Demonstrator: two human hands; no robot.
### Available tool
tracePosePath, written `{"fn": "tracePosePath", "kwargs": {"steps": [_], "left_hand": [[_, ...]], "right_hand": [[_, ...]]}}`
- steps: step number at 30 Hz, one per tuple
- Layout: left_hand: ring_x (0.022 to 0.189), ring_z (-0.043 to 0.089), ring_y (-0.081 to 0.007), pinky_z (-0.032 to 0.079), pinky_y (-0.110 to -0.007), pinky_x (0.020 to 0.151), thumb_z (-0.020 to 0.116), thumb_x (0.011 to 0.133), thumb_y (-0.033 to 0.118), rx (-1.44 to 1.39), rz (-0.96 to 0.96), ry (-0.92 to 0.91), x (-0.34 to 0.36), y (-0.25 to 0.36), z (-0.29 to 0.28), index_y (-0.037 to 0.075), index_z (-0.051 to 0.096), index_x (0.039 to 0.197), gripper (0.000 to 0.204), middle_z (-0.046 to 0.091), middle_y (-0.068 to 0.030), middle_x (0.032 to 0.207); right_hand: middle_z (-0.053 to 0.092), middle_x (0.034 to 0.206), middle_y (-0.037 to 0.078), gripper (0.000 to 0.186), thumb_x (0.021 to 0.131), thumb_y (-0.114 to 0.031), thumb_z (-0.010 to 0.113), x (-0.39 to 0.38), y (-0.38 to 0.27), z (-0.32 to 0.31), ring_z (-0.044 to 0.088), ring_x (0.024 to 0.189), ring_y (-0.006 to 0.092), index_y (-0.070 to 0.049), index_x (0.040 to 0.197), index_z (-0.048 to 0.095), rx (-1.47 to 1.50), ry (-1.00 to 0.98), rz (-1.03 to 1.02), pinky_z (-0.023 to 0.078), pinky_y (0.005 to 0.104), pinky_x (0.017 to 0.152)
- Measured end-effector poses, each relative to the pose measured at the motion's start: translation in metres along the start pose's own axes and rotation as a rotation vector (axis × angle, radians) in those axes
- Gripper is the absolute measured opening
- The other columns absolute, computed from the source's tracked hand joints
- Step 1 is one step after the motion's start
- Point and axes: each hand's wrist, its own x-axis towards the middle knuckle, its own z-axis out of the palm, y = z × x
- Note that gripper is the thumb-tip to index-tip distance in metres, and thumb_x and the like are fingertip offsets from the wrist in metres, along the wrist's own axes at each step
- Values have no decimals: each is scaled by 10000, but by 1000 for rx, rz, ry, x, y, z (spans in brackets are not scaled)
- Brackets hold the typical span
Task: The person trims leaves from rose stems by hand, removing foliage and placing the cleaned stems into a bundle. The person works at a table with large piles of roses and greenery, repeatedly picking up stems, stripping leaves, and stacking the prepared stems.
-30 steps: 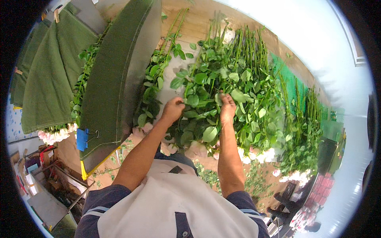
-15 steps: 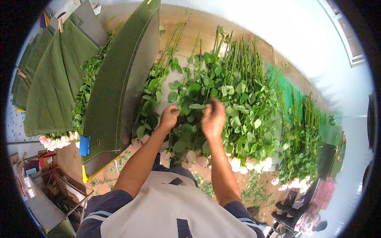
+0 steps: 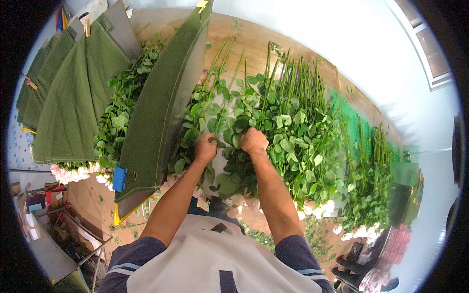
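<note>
Long-stemmed roses (image 3: 293, 122) lie in a leafy layer on the table, cut stem ends away from me. Their pale pink blooms (image 3: 317, 209) hang over the near edge. My left hand (image 3: 205, 148) is closed round a leafy rose stem at the left part of the layer. My right hand (image 3: 254, 141) is closed among the leaves of the thicker pile, gripping rose stems; leaves partly hide its fingers. Between the hands a strip of pale table surface shows.
A dark green cloth-covered divider (image 3: 156, 107) with a blue clip (image 3: 119, 179) stands close on my left; more green cloths (image 3: 73, 102) hang beyond it. Farther right, another rose bunch (image 3: 369, 180) lies beside green netting (image 3: 342, 105). Fallen leaves (image 3: 317, 239) litter the floor.
My right hand has moved slightly left and gone from a blurred, looser shape to a closed grip. My left hand has lowered a little. The view has shifted slightly.
</note>
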Motion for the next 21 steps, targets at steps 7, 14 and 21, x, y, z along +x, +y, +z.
{"fn": "tracePosePath", "kwargs": {"steps": [7,14,21], "left_hand": [[1023,594,-301,457,-405,894,598,847,136,-97,49,-19,-1,2,-10,17,587,1134,311,622,-157,1105],[920,616,-288,470,-387,815,575,868,138,196,462,273,-45,51,-30,30,558,1161,313,643,-154,1000],[975,612,-258,454,-382,864,572,900,247,-110,3,-529,-89,65,-20,-11,569,1179,380,639,-181,1075]], "right_hand": [[632,1002,265,360,863,-310,547,3,13,-17,597,966,432,-1,1031,625,398,260,-233,480,475,852],[645,955,257,404,947,-233,474,-4,6,-20,673,636,293,105,1160,534,914,-70,-118,541,362,632],[593,1143,258,518,953,-323,483,1,3,-5,679,746,308,111,1236,472,1052,-117,-125,592,351,632]]}}
